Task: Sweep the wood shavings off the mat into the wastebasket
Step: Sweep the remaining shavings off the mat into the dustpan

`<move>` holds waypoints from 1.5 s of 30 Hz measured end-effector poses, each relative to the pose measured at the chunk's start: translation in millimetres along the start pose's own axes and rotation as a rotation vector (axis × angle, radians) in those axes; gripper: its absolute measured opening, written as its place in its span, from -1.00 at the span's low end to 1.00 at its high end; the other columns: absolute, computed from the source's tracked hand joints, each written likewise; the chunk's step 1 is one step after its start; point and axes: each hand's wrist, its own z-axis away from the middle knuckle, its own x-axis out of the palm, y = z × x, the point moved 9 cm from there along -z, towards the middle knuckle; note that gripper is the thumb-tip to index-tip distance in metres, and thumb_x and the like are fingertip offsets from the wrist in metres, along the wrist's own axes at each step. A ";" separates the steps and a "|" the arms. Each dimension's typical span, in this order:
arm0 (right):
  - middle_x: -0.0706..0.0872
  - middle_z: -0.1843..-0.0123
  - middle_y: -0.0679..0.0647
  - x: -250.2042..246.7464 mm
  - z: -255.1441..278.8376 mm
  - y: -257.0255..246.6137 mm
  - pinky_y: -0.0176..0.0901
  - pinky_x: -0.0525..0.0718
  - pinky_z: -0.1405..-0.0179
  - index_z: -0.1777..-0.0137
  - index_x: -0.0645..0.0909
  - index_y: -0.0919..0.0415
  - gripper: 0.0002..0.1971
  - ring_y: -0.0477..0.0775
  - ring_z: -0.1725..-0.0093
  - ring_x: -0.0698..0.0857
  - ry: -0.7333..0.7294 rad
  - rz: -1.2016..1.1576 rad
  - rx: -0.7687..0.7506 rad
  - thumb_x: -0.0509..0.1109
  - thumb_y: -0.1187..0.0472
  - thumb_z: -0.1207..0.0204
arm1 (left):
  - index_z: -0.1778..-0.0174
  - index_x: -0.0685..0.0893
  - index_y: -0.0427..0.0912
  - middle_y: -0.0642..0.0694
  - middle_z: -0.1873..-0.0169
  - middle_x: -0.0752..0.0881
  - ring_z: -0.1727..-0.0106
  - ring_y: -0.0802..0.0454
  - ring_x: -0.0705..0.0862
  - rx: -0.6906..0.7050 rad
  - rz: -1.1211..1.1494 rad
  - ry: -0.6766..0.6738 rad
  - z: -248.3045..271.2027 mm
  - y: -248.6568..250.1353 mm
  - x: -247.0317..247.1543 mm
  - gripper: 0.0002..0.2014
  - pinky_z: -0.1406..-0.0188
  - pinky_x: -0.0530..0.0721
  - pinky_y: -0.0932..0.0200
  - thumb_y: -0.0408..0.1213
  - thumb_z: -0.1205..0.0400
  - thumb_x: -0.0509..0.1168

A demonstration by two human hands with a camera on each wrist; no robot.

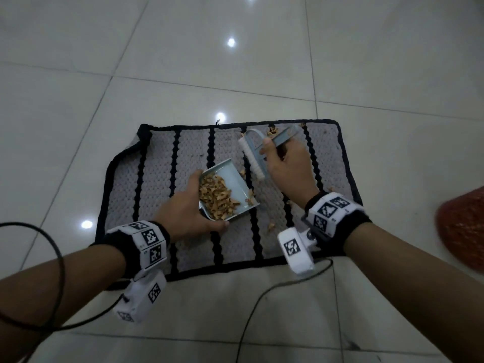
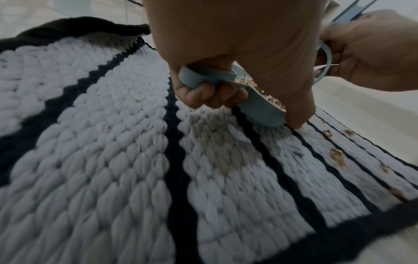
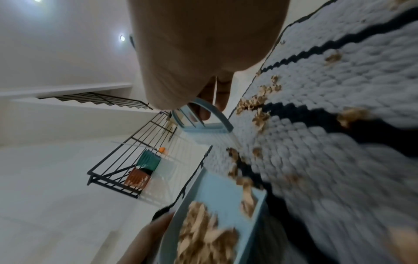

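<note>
Gripping the pale blue dustpan (image 1: 230,189) by its handle: left hand (image 1: 188,213), fingers (image 2: 210,96) curled through the handle loop, thumb along the near edge

Resting tilted on the mat (image 1: 146,205), open lip turned toward the right hand (image 1: 290,171) and touching the weave

Holding a heap of wood shavings (image 1: 214,197) in its rear half, front part of the pan mostly bare, with a few curls at the lip

Grasping the pale blue hand brush (image 1: 255,155) above and just right of the pan: right hand, fingers clenched around the handle, thumb laid along its top; white bristles pointing left toward the pan, raised off the weave as far as visible

Lying flat on the pale tiled floor (image 1: 235,61): grey knitted mat with black stripes and black border, far left corner folded over

Scattered on the right part of the mat: loose shavings just beside the pan lip, a few between the right wrist and the near edge, a small cluster near the far edge behind the brush

Trailing over the floor at the near side: black cables (image 1: 60,258) from both wrist units

Showing at the right frame edge, beside the mat: part of a red-orange mesh wastebasket (image 1: 463,229), blurred
</note>
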 end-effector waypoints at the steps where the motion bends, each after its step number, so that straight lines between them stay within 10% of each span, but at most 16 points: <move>1: 0.75 0.31 0.14 2.7 -13.4 3.3 -0.13 0.62 0.46 0.10 0.71 0.29 -0.64 0.04 0.36 0.71 -0.024 0.012 -0.013 0.28 0.00 -0.71 | -0.67 -0.05 0.04 -0.02 -0.27 0.69 0.02 0.03 0.71 -0.002 -0.011 -0.011 -3.8 -0.7 -2.7 0.26 -0.02 0.74 0.07 0.26 -0.22 0.63; 12: 0.83 -0.13 0.18 35.3 -90.1 -4.5 -0.08 0.72 -0.21 -0.12 0.82 0.26 -0.80 0.04 -0.12 0.76 -0.437 0.276 -0.236 0.44 0.39 -0.56 | -0.64 0.00 0.05 0.07 -0.26 0.66 -0.01 0.11 0.63 -0.031 -0.010 -0.075 -15.8 -5.2 5.4 0.24 0.00 0.66 0.18 0.26 -0.20 0.64; 16: 0.81 -0.18 0.18 36.7 -65.5 1.4 0.01 0.69 -0.17 -0.18 0.78 0.23 -0.77 0.11 -0.13 0.73 -0.568 0.386 -0.257 0.43 0.40 -0.57 | -0.66 -0.04 0.05 0.01 -0.28 0.67 -0.07 0.02 0.69 -0.052 -0.049 -0.072 -16.5 -6.6 6.4 0.27 -0.05 0.71 0.11 0.30 -0.19 0.61; 27: 0.75 -0.03 -0.05 -11.2 -46.0 4.1 -0.73 0.50 0.06 -0.14 0.77 0.26 -0.78 -0.21 -0.01 0.65 -0.581 0.293 -0.215 0.35 0.44 -0.63 | -0.63 -0.03 0.12 0.01 -0.21 0.72 -0.05 -0.04 0.74 -0.068 -0.087 -0.033 -13.3 -5.8 7.7 0.27 -0.05 0.77 -0.06 0.42 -0.11 0.54; 32: 0.79 -0.02 0.07 11.5 -91.2 -10.5 -0.64 0.55 -0.01 -0.07 0.78 0.30 -0.83 -0.12 -0.01 0.69 -0.459 0.239 -0.239 0.35 0.39 -0.63 | -0.66 -0.04 0.09 -0.01 -0.21 0.72 -0.05 -0.04 0.75 -0.071 -0.107 -0.032 -14.8 -4.1 8.0 0.28 -0.03 0.77 -0.03 0.40 -0.15 0.55; 37: 0.80 -0.14 0.21 31.5 -102.1 6.8 -0.05 0.68 -0.25 -0.12 0.76 0.25 -0.82 0.11 -0.16 0.73 -0.483 0.330 -0.112 0.37 0.37 -0.61 | -0.66 -0.05 0.10 -0.01 -0.22 0.72 -0.05 -0.05 0.75 -0.073 -0.111 -0.024 -13.0 -4.4 8.8 0.29 0.00 0.79 -0.06 0.45 -0.12 0.51; 45: 0.74 -0.04 0.07 -1.8 -43.1 16.2 -0.67 0.48 0.19 -0.15 0.73 0.26 -0.79 -0.18 0.08 0.63 -0.621 0.399 -0.132 0.31 0.43 -0.65 | -0.68 -0.06 0.05 -0.06 -0.18 0.74 -0.01 -0.09 0.75 -0.057 -0.138 0.002 -12.3 -1.9 7.6 0.29 0.04 0.77 0.00 0.40 -0.17 0.52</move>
